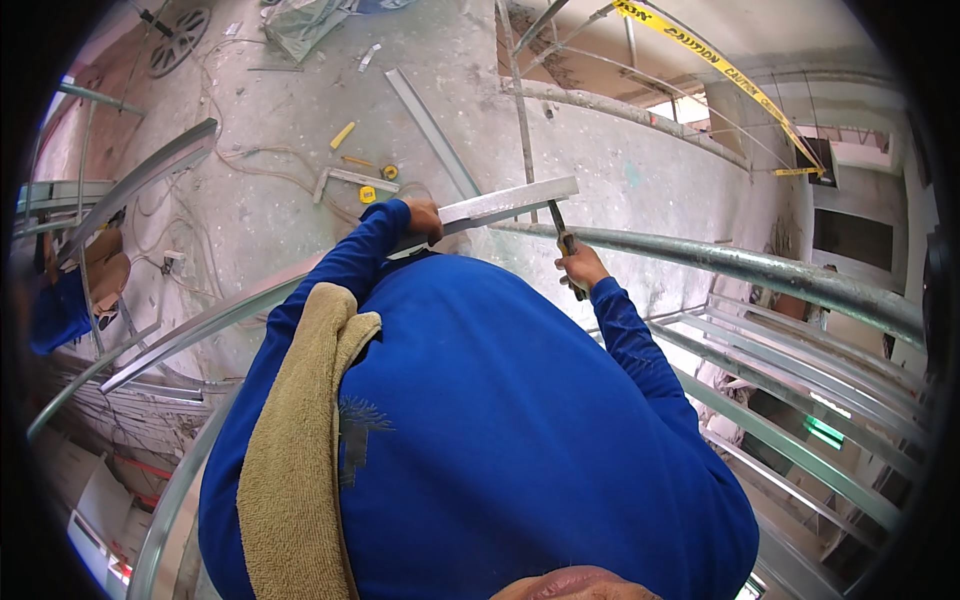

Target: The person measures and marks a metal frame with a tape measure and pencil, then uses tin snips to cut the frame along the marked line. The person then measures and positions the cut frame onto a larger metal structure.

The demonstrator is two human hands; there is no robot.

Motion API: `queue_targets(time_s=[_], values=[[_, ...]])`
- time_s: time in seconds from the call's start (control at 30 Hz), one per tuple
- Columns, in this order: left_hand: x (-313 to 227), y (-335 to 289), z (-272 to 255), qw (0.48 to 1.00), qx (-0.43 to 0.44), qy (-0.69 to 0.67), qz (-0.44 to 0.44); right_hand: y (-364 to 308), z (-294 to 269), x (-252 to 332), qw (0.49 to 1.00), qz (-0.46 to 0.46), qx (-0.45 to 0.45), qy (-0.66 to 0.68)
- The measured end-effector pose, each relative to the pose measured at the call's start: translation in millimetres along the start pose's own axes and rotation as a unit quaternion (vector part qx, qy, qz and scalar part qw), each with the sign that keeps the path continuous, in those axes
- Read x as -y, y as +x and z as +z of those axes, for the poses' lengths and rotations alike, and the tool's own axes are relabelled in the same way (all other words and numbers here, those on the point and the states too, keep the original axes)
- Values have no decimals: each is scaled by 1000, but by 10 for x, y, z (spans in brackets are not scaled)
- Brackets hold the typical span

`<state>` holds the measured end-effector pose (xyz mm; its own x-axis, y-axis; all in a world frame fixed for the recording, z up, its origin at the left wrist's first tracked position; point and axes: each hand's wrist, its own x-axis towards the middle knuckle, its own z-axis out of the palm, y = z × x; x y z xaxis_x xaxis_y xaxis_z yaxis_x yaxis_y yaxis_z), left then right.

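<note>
My left hand (424, 220) is closed round a long silver metal channel (512, 200). The channel runs from beyond its end at the right back past my left side. In my right hand (583, 268) is a pair of metal snips (562, 238) with dark and yellow handles. Their dark jaws point up to the channel's lower edge near its right end. Whether the blades are apart is too small to tell. Beyond my left hand on the floor lie a yellow tape measure (367, 194), a second tape measure (390, 172) and a short metal piece (360, 180).
A thick metal pipe (760, 262) crosses at the right, above several stacked rails (790, 440). Another channel (430, 130) lies ahead on the floor, with cables (205, 230) to the left. A person in blue (62, 305) is at far left. Yellow tape (720, 62) hangs upper right.
</note>
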<state>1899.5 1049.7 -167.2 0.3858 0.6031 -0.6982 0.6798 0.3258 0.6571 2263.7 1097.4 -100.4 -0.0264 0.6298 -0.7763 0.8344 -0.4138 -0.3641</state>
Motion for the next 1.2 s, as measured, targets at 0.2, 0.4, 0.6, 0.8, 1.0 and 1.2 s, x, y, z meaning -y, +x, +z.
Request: queue_targets(time_s=[0.2,0.4,0.6,0.8,1.0,1.2], values=[[12,7,-5,1000,12,-7,19,255,140,-371,989,-47,-103,-99],[17,-10,-98,999,20,40,32,316,294,-600,988,-96,-119,-10],[-45,-99,-15,999,-11,32,-8,106,-23,-290,995,-80,-39,-44],[-43,-104,6,999,-15,30,9,-81,-50,-23,997,-18,-50,-55],[-20,-79,16,1000,3,12,-3,38,52,-225,998,5,-56,-1],[-71,-168,-116,999,32,-21,4,284,277,-686,985,-107,-134,17]])
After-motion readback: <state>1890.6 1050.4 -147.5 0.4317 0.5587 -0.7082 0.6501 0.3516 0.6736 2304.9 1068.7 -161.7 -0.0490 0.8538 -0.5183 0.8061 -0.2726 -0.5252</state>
